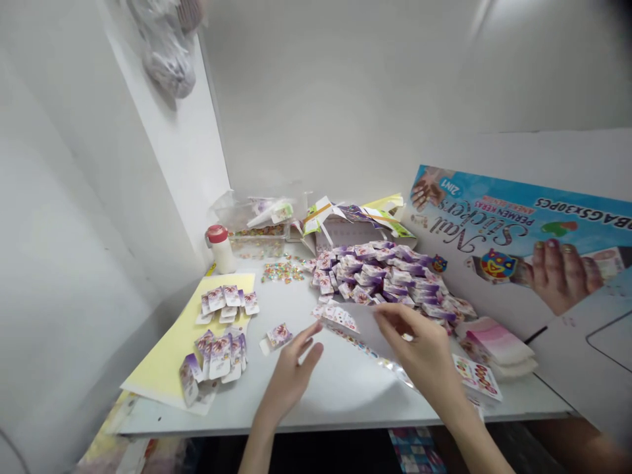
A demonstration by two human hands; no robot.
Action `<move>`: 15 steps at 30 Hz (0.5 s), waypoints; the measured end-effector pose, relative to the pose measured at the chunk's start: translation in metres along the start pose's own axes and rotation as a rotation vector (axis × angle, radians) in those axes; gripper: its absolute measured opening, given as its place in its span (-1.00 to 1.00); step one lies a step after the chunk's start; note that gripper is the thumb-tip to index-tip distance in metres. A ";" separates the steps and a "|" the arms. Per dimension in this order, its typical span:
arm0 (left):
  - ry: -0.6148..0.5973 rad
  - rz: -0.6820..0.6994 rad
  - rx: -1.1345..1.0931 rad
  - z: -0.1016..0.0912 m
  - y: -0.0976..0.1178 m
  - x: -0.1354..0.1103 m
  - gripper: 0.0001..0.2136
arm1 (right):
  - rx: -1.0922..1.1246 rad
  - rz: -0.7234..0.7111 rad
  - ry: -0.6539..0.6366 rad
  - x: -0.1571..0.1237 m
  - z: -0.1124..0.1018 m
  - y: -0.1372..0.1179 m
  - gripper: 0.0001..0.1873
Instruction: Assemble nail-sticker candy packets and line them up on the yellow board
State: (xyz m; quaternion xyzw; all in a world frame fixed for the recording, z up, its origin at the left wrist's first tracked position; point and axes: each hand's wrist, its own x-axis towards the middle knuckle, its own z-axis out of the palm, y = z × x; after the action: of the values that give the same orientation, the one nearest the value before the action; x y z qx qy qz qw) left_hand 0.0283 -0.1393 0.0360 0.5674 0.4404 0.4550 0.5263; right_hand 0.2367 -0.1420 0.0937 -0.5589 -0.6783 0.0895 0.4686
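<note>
My right hand [419, 342] pinches the upper edge of a sticker sheet [363, 329], which hangs tilted above the table with printed spots along its strip. My left hand [293, 372] has thumb and fingers apart, its fingertips at the sheet's left end; whether they touch it I cannot tell. Left of that hand lies one small purple-and-white box [280, 334] with an open flap. Behind the sheet rises a heap of similar small boxes [375, 270]. Near my right wrist are a stack of pink-and-white sheets [498, 342] and a printed sticker card [476, 376].
Groups of small boxes [222, 355] stand on a yellow sheet [168, 355] at left. A red-capped white bottle [222, 253], loose colourful pieces [283, 271] and plastic bags [261, 224] are at the back. A large printed carton [518, 257] leans at right.
</note>
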 end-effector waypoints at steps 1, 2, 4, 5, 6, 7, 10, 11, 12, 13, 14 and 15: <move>-0.021 0.012 -0.036 0.007 0.002 -0.001 -0.58 | 0.148 0.065 -0.056 -0.001 0.003 -0.006 -0.78; -0.023 0.018 -0.074 0.014 0.004 -0.002 -0.58 | 0.278 0.138 -0.112 -0.001 0.008 -0.009 -0.77; -0.016 0.004 -0.144 0.024 0.006 -0.003 -0.62 | 0.479 0.253 -0.198 -0.003 0.019 -0.009 -0.73; -0.011 -0.009 -0.176 0.026 0.007 -0.003 -0.65 | 0.548 0.282 -0.220 -0.004 0.025 -0.007 -0.72; -0.011 -0.026 -0.207 0.026 0.007 -0.003 -0.66 | 0.596 0.292 -0.231 -0.005 0.031 -0.005 -0.72; -0.019 -0.044 -0.236 0.024 0.008 -0.002 -0.66 | 0.627 0.290 -0.234 -0.006 0.036 -0.002 -0.73; -0.019 -0.053 -0.274 0.014 0.009 -0.001 -0.68 | 0.658 0.223 -0.238 -0.009 0.046 0.001 -0.78; 0.011 -0.028 -0.275 0.010 0.009 0.000 -0.73 | 0.652 0.169 -0.254 -0.010 0.048 0.001 -0.80; 0.060 0.008 -0.275 0.007 0.009 0.000 -0.79 | 0.633 0.097 -0.280 -0.011 0.049 -0.001 -0.82; 0.118 0.040 -0.278 0.003 0.009 0.000 -0.85 | 0.599 0.010 -0.311 -0.012 0.050 -0.002 -0.81; 0.176 0.056 -0.291 0.000 0.009 0.000 -0.90 | 0.551 -0.078 -0.343 -0.012 0.050 -0.003 -0.78; 0.218 0.051 -0.319 -0.002 0.009 0.000 -0.92 | 0.496 -0.157 -0.369 -0.013 0.050 -0.004 -0.74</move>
State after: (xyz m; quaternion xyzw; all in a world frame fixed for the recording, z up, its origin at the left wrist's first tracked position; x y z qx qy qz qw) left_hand 0.0264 -0.1395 0.0447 0.4351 0.4029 0.5910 0.5470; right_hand 0.1967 -0.1342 0.0625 -0.3481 -0.7504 0.3153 0.4652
